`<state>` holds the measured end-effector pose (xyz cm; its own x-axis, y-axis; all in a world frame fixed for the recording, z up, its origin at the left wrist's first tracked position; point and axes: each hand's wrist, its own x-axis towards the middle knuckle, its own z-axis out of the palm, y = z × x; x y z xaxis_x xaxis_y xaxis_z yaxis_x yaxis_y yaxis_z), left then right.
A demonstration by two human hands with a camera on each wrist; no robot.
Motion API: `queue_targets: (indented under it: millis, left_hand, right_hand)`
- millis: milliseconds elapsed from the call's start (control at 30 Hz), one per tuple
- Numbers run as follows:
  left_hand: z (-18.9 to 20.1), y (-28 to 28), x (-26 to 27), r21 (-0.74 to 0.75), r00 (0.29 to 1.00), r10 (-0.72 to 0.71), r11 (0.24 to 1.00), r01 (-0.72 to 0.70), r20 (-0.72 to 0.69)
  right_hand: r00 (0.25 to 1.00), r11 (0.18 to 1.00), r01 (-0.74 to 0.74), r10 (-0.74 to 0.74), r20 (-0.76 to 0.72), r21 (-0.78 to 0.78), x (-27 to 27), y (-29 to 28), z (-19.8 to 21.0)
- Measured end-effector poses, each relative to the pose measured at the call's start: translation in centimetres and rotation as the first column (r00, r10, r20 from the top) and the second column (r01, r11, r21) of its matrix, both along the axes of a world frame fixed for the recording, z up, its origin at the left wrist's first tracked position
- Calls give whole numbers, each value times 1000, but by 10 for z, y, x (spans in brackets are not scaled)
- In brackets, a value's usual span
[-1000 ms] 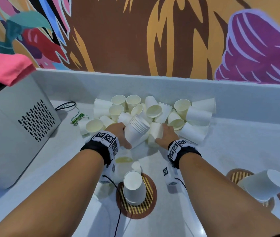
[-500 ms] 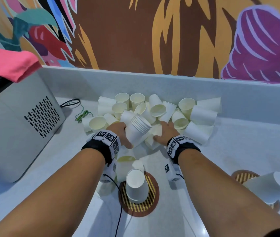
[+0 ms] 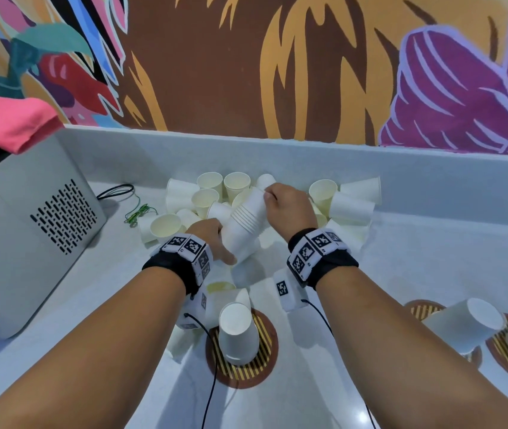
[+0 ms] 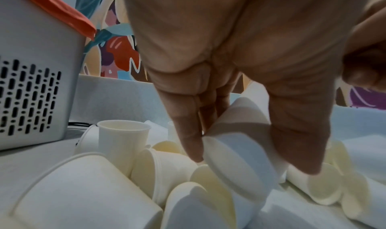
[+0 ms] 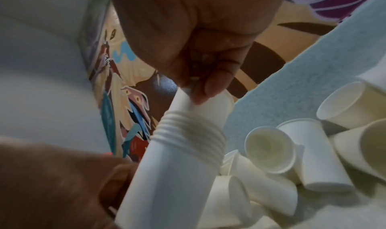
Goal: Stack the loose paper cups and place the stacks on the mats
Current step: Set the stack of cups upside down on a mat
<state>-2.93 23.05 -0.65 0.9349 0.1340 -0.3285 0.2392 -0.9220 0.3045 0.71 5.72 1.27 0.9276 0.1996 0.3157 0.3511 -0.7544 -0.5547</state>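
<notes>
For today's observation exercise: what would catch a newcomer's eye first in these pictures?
Probably the stack of nested cups held tilted between the left hand and the right hand, over a heap of loose cups by the back wall. Nearer, an upside-down stack stands on a striped mat.

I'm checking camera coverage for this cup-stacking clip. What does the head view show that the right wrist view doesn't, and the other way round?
Only the head view shows the striped mats with upside-down cup stacks on them, the grey vented box and the pink cloth.

Only the right wrist view shows the right hand's fingers pinching the top cup's rim.

Both show the held stack, the left hand gripping its lower end, the right hand, and the loose cups.
</notes>
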Motion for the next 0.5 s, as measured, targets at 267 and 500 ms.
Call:
queue_targets:
  millis: [267, 500]
  left_hand:
    - [-3, 25, -21, -102, 994, 105, 990, -101, 37]
    - [-12, 39, -41, -197, 975, 216, 959, -204, 43]
  right_hand:
    - [995, 977, 7, 13, -94, 211, -19, 10, -26]
    - [769, 846, -526, 427, -475, -92, -46, 19, -73]
